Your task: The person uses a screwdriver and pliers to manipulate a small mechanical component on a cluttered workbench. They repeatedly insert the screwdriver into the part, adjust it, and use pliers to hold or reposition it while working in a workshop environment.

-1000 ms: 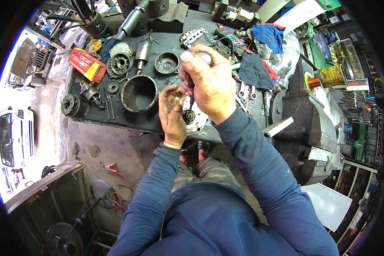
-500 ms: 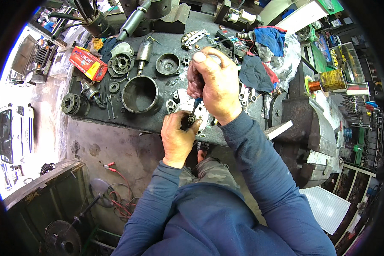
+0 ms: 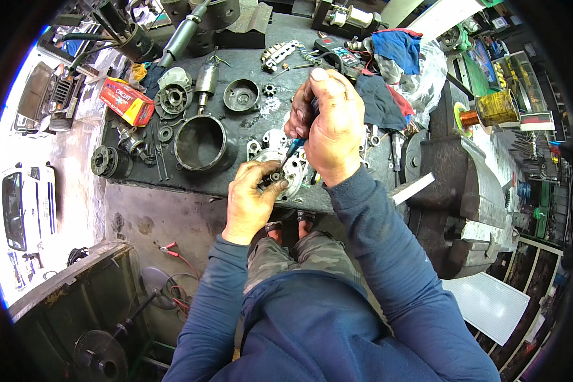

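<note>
My right hand (image 3: 334,127) is wrapped round the handle of a screwdriver (image 3: 294,149), whose bluish lower part shows below the fist. The tool slants down to the left. Its tip meets or nearly meets a small round metal part (image 3: 277,176), which my left hand (image 3: 249,198) pinches between thumb and fingers. Under that part, at the bench's front edge, lies a silvery metal cover (image 3: 292,183) with holes, partly hidden by my hands. A wide dark metal ring (image 3: 201,144) stands left of my left hand.
The dark workbench (image 3: 165,177) carries a shallow round housing (image 3: 241,96), a red and yellow box (image 3: 127,102), a meter (image 3: 337,51) and blue cloths (image 3: 379,102). On the right is a large vise (image 3: 452,204). A fan (image 3: 100,363) stands at lower left.
The screwdriver leans more, with its handle farther right of the tip. My left hand has shifted slightly left with the small part. The whole view has moved a little.
</note>
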A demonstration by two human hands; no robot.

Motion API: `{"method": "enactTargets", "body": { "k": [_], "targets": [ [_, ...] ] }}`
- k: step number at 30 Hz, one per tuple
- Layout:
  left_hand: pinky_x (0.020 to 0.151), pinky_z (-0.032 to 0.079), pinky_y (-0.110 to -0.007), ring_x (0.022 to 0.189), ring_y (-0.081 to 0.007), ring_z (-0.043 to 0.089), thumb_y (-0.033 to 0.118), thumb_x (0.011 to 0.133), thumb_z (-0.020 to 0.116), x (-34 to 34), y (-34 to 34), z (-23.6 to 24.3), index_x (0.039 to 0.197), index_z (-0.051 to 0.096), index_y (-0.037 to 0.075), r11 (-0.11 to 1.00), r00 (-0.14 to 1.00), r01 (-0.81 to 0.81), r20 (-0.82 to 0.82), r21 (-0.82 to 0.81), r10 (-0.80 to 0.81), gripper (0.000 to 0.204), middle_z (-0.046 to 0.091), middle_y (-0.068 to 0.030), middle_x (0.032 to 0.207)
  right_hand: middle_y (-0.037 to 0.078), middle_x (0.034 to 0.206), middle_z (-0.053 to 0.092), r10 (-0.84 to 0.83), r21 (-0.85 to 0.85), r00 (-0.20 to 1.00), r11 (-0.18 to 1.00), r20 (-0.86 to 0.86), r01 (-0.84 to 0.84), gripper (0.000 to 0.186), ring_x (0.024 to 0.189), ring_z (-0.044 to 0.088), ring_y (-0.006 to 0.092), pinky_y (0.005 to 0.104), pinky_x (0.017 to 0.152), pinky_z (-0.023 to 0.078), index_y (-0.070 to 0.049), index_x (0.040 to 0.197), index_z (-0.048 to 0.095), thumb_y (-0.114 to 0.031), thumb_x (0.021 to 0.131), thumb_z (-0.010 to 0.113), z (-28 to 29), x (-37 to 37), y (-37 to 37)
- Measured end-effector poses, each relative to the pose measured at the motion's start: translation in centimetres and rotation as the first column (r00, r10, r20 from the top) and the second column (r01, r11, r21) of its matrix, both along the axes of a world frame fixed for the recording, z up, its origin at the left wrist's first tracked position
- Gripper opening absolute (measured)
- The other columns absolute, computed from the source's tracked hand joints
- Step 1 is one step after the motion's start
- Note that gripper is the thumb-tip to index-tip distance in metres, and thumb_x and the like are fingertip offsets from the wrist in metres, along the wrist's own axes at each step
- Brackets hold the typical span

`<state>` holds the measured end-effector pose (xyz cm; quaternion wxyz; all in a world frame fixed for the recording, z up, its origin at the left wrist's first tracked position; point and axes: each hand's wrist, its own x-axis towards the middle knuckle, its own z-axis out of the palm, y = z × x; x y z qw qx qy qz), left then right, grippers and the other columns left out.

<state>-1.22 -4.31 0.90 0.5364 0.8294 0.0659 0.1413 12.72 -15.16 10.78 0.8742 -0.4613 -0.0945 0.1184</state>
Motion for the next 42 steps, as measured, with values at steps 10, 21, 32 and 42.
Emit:
{"method": "enactTargets", "body": {
  "k": [10,21,32,42],
  "targets": [
    [0.091,0.056,-0.039,0.102,-0.0325,0.072,0.005,0.083,0.084,1.0,1.9,-0.4,0.115,0.074,0.002,0.991,0.991,0.133,0.01,-0.014,-0.133,0.034,0.074,-0.0157,0.11,0.004,0.062,0.052,-0.103,0.053,0.994,0.993,-0.044,0.105,0.032,0.045,0.047,0.0129,0.0314,0.044,0.042,-0.005,0.088,0.055,-0.03,0.106,0.065,-0.6,-0.1,-0.6],
    [0.093,0.056,-0.041,0.106,-0.0336,0.071,0.006,0.086,0.081,1.2,2.2,-0.3,0.117,0.072,0.002,0.977,0.977,0.213,-0.01,0.016,-0.213,0.032,0.072,-0.0165,0.115,0.003,0.065,0.046,-0.216,-0.011,0.972,0.976,-0.092,0.216,0.035,0.049,0.041,0.0149,0.035,0.051,0.041,-0.011,0.085,0.05,-0.037,0.108,0.057,-0.6,-0.5,-1.1],
    [0.094,0.055,-0.04,0.106,-0.0332,0.07,0.009,0.085,0.082,1.3,2.6,-0.3,0.121,0.073,0.003,0.973,0.973,0.229,-0.034,-0.024,-0.23,0.037,0.072,-0.0164,0.112,0.003,0.065,0.047,-0.174,0.061,0.981,0.982,-0.089,0.18,0.036,0.05,0.041,0.0147,0.0352,0.051,0.04,-0.012,0.088,0.053,-0.041,0.108,0.056,-1.5,-0.5,-1.5],
    [0.095,0.054,-0.041,0.108,-0.0349,0.069,0.009,0.085,0.079,1.8,3.4,0.0,0.118,0.072,0.001,0.953,0.953,0.298,-0.043,-0.058,-0.3,0.035,0.071,-0.0158,0.112,0.002,0.065,0.048,-0.153,0.071,0.985,0.985,-0.083,0.159,0.037,0.051,0.041,0.0144,0.0351,0.051,0.039,-0.012,0.087,0.053,-0.043,0.108,0.057,-1.5,-0.4,-1.5]
  ]
}}
